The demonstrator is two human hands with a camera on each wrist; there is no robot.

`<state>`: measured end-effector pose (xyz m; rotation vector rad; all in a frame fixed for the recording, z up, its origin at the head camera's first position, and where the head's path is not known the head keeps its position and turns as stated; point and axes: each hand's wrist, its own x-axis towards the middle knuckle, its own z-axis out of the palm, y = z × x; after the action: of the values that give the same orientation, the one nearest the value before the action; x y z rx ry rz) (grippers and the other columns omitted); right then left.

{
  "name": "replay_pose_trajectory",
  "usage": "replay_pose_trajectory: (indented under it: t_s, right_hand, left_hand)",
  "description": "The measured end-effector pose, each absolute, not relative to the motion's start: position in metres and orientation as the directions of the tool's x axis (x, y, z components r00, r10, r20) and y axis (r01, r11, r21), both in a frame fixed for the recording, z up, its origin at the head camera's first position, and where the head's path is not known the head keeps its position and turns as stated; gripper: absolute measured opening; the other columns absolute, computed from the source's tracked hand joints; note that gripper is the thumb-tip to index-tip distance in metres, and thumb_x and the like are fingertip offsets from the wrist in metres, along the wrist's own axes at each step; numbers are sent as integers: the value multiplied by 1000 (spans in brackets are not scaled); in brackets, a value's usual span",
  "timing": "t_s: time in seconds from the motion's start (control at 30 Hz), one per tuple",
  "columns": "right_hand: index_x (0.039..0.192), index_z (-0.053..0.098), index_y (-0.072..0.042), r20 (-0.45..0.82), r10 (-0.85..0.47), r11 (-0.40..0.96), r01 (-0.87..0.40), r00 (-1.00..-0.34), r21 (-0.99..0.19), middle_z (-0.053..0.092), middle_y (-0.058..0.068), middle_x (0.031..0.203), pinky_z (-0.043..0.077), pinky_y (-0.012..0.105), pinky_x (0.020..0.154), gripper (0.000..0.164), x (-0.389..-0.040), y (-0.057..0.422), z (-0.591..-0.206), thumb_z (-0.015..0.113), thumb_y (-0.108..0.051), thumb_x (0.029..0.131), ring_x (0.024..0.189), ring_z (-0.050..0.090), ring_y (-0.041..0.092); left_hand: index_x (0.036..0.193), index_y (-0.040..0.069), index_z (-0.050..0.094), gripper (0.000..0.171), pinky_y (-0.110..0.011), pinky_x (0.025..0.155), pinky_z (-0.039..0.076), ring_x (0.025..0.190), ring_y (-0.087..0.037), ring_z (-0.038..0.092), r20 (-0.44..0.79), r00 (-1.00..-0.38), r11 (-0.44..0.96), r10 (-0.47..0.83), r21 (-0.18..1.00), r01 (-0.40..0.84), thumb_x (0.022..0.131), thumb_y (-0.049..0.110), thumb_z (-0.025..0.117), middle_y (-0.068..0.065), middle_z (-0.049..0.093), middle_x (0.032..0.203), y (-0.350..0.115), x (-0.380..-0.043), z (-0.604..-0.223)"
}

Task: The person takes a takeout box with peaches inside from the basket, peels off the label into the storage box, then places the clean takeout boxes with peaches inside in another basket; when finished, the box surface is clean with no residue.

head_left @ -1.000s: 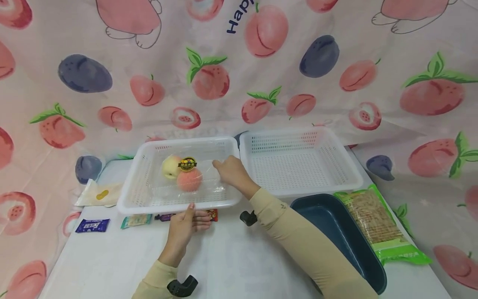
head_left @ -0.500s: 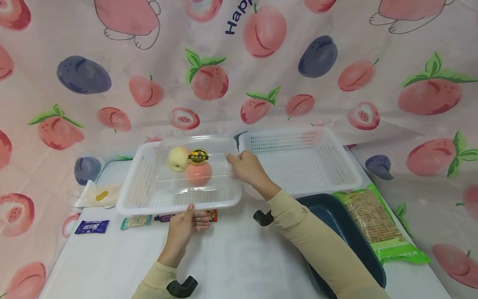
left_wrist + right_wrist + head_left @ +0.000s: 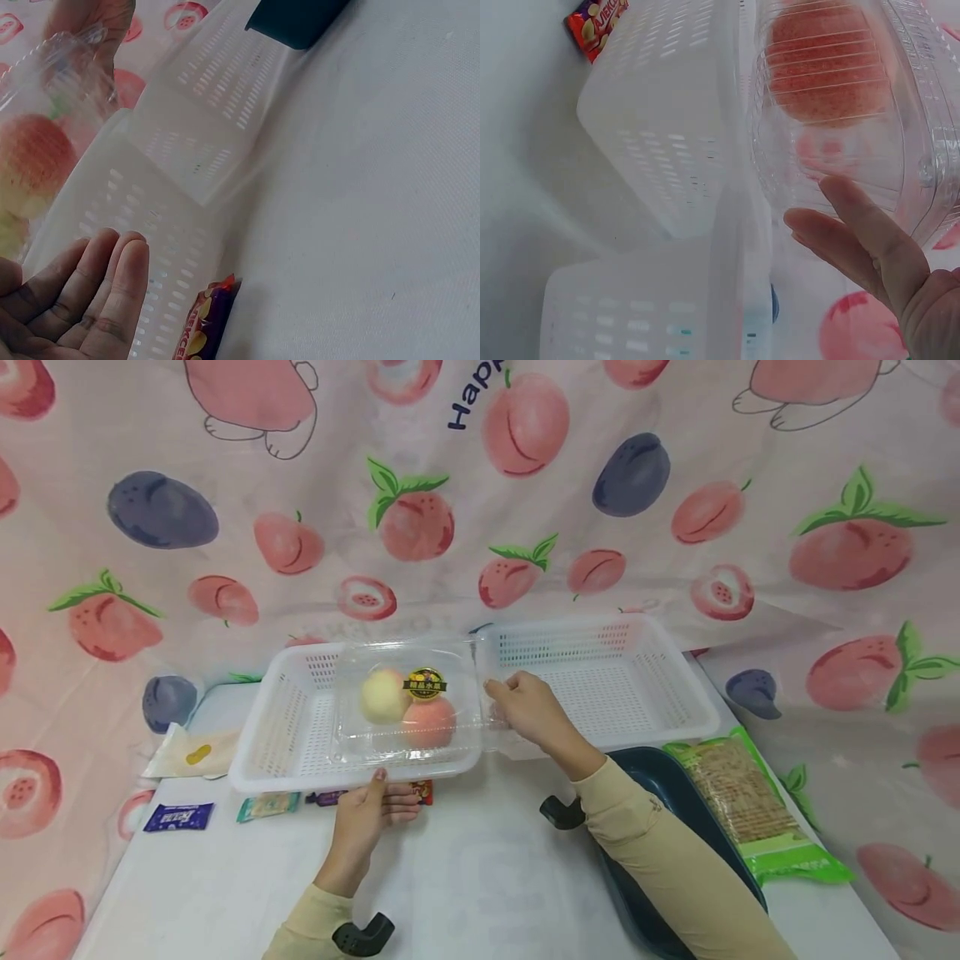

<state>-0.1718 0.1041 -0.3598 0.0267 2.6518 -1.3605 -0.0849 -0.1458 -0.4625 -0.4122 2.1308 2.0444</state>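
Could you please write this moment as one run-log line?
right hand: holds clear box; contents: two fruits visible; position: over left basket; left hand: at basket's front

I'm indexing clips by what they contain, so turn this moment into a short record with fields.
Right hand: pinches one end of a clear rectangular plastic box
Box contents: pale yellow round fruit, orange-pink round fruit
Box label: black-and-yellow sticker
Box position: over the right part of a white perforated plastic basket
Left hand: straight fingers at that basket's front; contact unclear
Beside that basket: second white perforated plastic basket
Far right: dark teal plastic tray, green-and-clear plastic bag
Far left: purple wrapped packet
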Motion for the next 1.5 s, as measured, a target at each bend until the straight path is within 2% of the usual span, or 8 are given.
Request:
replay_pose_trajectory:
  t_s: [0.27,0.57,0.73,0.9,1.0,1.23,1.3,1.5]
  right_hand:
    - [112,64,-2,-180,-41,581,123,-983,-804,65,12,100,48,30,68,44,-157,125,-365,54,-44,105,88,59,25]
    - [112,62,1,-165,-31,577,117,-986,-808,68,14,99,47,29,65,42,-137,144,-365,54,-40,105,86,61,24]
    - [114,61,3,-160,-46,567,106,-986,-817,71,16,102,50,29,65,41,-124,149,-363,55,-37,105,87,64,24]
    - [115,62,2,-157,-53,576,98,-986,-812,72,13,98,52,30,65,41,-112,153,-365,56,-37,105,85,66,22]
    - [116,62,2,-160,-60,573,98,-985,-814,70,11,91,52,30,63,40,-104,155,-367,57,-36,106,81,65,20]
    - [115,62,3,-152,-78,558,83,-985,-826,71,11,87,53,31,60,36,-85,161,-371,59,-32,105,75,65,19]
    - [115,62,2,-150,-82,557,79,-985,-827,70,9,85,53,31,59,35,-79,163,-373,59,-31,105,73,64,17]
    - [118,63,1,-143,-90,547,71,-986,-834,64,4,75,48,29,56,33,-65,172,-377,62,-29,104,69,57,16]
  left_hand:
    - [114,-18,66,51,-32,75,67,78,-17,77,-277,-957,2,-89,960,-279,116,22,34,-23,77,100,-145,-84,-463]
    - [121,-12,63,36,-33,73,67,74,-16,77,-271,-957,-27,-99,963,-269,113,16,42,-23,78,95,-145,-83,-462]
    - [130,-10,64,33,-32,76,67,74,-13,77,-249,-963,16,-104,968,-252,109,13,51,-16,80,95,-147,-81,-462]
    - [123,-11,68,30,-23,71,59,78,-9,67,-240,-957,104,-164,960,-258,103,11,61,-6,79,94,-150,-81,-462]
    - [118,-15,68,31,-20,64,54,74,-9,61,-247,-954,103,-169,958,-266,105,10,57,-3,75,85,-152,-81,-463]
    - [124,-15,65,42,-18,78,62,99,-15,75,-240,-961,94,-138,963,-254,112,20,46,-23,76,113,-153,-79,-464]
    - [119,-15,67,44,-20,76,63,96,-18,75,-244,-960,113,-141,959,-260,112,22,45,-24,76,107,-153,-79,-464]
    - [97,-7,73,50,-27,73,59,84,-17,67,-242,-957,182,-162,945,-270,113,31,44,-8,72,82,-153,-80,-464]
